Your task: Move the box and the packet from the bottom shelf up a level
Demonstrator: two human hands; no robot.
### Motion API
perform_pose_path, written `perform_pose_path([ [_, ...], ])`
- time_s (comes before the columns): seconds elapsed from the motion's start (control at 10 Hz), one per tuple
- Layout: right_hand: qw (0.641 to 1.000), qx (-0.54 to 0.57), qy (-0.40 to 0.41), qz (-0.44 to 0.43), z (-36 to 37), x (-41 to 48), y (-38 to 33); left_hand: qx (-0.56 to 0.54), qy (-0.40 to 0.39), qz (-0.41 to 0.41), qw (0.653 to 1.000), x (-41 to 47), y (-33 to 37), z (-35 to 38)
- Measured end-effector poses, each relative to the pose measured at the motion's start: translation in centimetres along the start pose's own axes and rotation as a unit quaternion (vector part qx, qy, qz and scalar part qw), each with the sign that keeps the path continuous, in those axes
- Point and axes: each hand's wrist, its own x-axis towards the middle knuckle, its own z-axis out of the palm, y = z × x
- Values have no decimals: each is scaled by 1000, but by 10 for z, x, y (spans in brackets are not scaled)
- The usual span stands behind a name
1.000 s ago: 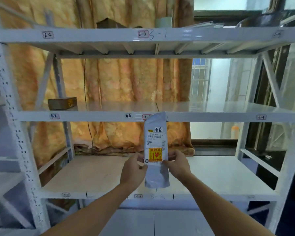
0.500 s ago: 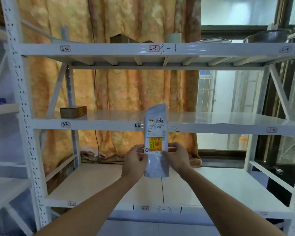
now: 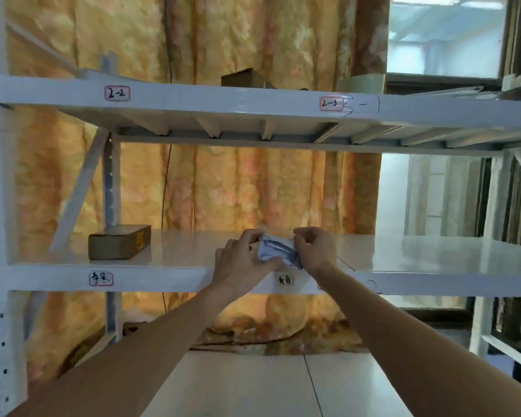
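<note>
Two hands, left [image 3: 242, 263] and right [image 3: 312, 249], pinch the packet [image 3: 275, 251], apparently resting on the middle shelf [image 3: 175, 276], right of the box [image 3: 119, 246].

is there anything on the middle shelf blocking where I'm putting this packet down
Nothing visible blocks it. Both hands, left hand and right hand, hold the packet over bare middle shelf. The box sits well off to the left, apart from it.

A storeroom: white steel racks [image 3: 253, 103] with hand-labelled levels rise above and beyond the hands, curtain [image 3: 253, 191] behind.
</note>
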Motion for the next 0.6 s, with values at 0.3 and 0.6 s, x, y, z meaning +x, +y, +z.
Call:
perform_pose_path([
  [0.3, 977, -197, -8, -81, 45, 45, 41, 208, 5, 38, 977, 69, -42, 26],
  [0.6, 935, -331, -87, -89, 29, 39, 21, 293, -60, 15, 954, 65, -15, 15],
])
